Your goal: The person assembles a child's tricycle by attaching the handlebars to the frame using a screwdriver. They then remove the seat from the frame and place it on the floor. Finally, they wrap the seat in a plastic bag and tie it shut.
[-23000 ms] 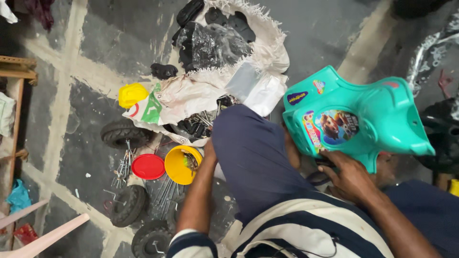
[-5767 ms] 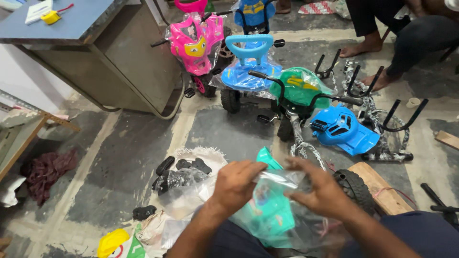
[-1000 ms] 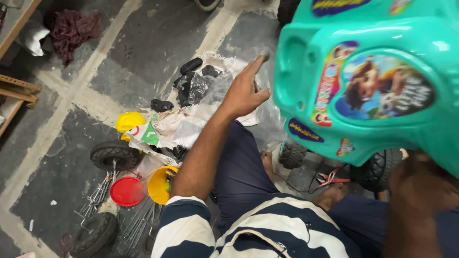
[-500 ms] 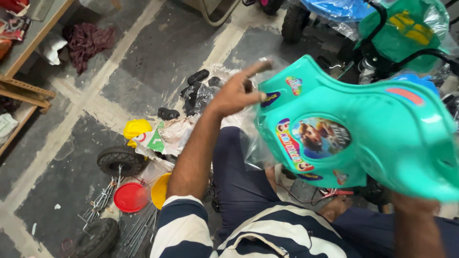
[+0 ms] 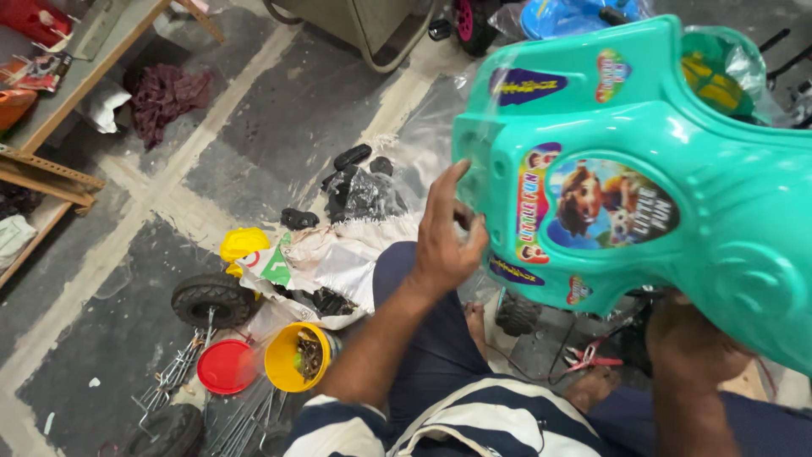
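Fingers of the left hand (image 5: 446,239) are spreading apart and pressing against the near edge of the turquoise plastic toy-car body (image 5: 651,178), which is filling the upper right of the head view, raised above the person's lap. The right hand (image 5: 694,338) is bracing that body from underneath; its fingers are hiding behind the plastic, so I cannot tell how they are set. Clear plastic film (image 5: 440,118) is hanging off the body's left side and blurring the floor behind it.

Left of the body, a white woven sack (image 5: 334,258) is lying on the concrete floor (image 5: 254,127), with black plastic parts (image 5: 359,186) piled at its far end and a yellow plastic piece (image 5: 243,245) touching its left edge. Farther left of the body and nearer the person, a yellow tub (image 5: 296,355) is sitting just beside a red lid (image 5: 224,366), with a black rubber wheel (image 5: 213,298) and loose metal rods (image 5: 173,377) close by. Below the body, red-handled pliers (image 5: 584,355) are lying by a small wheel (image 5: 516,317).
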